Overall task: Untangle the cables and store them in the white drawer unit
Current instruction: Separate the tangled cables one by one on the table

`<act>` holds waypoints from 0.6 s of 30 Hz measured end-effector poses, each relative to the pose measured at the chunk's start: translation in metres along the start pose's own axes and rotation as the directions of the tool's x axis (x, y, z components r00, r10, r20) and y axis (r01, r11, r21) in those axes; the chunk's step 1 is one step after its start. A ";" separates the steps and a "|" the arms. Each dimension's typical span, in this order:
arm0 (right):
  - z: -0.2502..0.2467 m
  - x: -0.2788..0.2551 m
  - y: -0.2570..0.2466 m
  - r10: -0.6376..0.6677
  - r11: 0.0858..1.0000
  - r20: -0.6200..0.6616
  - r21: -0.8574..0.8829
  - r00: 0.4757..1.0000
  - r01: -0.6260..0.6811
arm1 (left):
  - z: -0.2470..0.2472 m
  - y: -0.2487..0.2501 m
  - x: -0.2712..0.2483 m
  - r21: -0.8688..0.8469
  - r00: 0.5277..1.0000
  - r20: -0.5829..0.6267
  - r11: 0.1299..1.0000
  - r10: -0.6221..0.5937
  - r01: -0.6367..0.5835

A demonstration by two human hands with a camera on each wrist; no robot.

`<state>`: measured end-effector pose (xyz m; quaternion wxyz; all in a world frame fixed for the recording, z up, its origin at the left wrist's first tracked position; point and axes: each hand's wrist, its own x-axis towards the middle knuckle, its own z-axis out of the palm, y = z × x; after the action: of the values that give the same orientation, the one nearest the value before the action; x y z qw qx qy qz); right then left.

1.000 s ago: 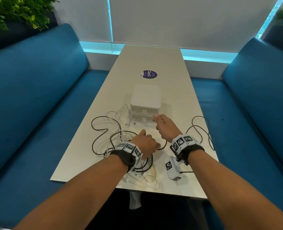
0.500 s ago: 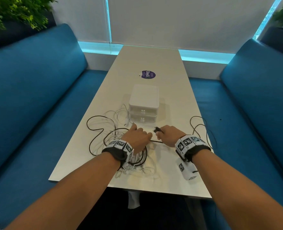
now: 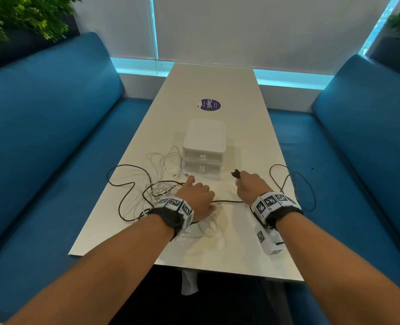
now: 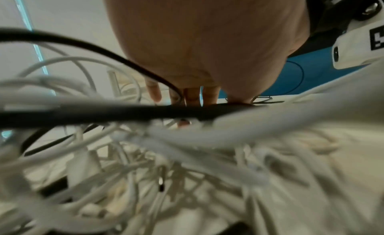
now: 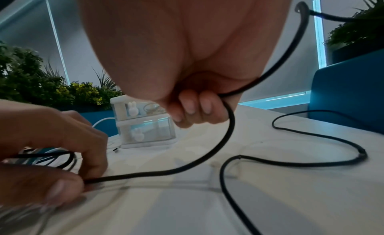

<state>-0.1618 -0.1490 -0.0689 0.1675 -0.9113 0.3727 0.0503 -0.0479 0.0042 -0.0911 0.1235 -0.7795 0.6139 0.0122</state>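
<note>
Since the earlier frame the right hand [image 3: 249,186] has been drawn rightward, away from the left hand [image 3: 197,198], and the black cable [image 5: 209,156] gripped in its curled fingers is now stretched between the two, its plug end poking out just beyond the knuckles. The same cable is pinched against the table [image 3: 241,254] by the left hand, with the tangle of white cables [image 3: 161,191] lying under and beside that wrist. Little is judged done: both fronts of the white drawer unit [image 3: 203,148], just ahead of the hands, are closed; the black cable is only partly freed, and all coiling and storing remains.
</note>
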 end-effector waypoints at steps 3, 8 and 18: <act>-0.001 -0.003 0.002 0.014 1.000 0.002 0.027 1.000 -0.014 | -0.002 -0.001 0.001 0.019 0.998 0.056 1.000 0.016 -0.017; 0.003 -0.011 -0.021 -0.154 0.973 0.072 0.183 0.985 0.139 | -0.009 0.014 0.011 -0.123 0.998 -0.039 0.991 0.047 -0.051; 0.003 -0.004 -0.024 -0.152 0.960 0.110 0.251 0.982 0.120 | -0.014 0.013 0.022 -0.233 0.992 -0.083 0.970 -0.091 0.069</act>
<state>-0.1475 -0.1294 -0.0648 0.3045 -0.9022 0.3010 0.0510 -0.0568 -0.0220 -0.0839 0.0042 -0.8124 0.5816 0.0420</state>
